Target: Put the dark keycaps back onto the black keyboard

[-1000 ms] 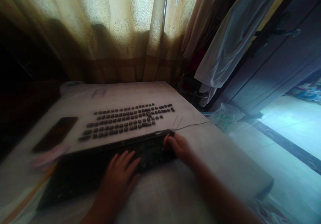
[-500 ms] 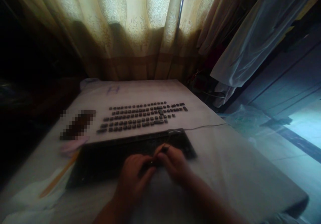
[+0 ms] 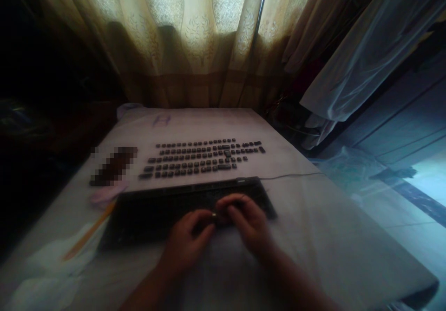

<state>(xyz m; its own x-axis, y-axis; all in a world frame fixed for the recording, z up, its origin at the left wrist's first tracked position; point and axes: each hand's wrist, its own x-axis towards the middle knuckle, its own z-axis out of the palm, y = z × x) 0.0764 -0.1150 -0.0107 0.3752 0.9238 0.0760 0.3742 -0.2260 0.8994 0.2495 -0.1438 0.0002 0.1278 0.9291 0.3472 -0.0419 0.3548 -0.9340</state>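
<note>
A black keyboard base [image 3: 153, 216] lies across the near part of the table. Over its front right portion my left hand [image 3: 191, 234] is closed, thumb and index finger pinching a tiny object with a bright glint that I cannot make out. My right hand [image 3: 245, 220] is just beside it, its fingers curled together; whatever is in them is hidden. Beyond the base, loose black keycaps [image 3: 188, 155] are laid out in several rows. A thin cable [image 3: 292, 176] runs from the base's back edge to the right.
The table [image 3: 334, 236] has a pale cloth. At left are a pixelated dark object [image 3: 116, 166], a pink cloth [image 3: 106, 194], an orange stick [image 3: 88, 232] and white, crumpled-looking material [image 3: 55, 255]. Curtains [image 3: 198, 46] hang behind; a plastic bag [image 3: 348, 165] is off the right side.
The view has shifted slightly, so the table things appear a little further right. My right hand has drawn slightly away from my left; the glint at the left fingertips shows more clearly.
</note>
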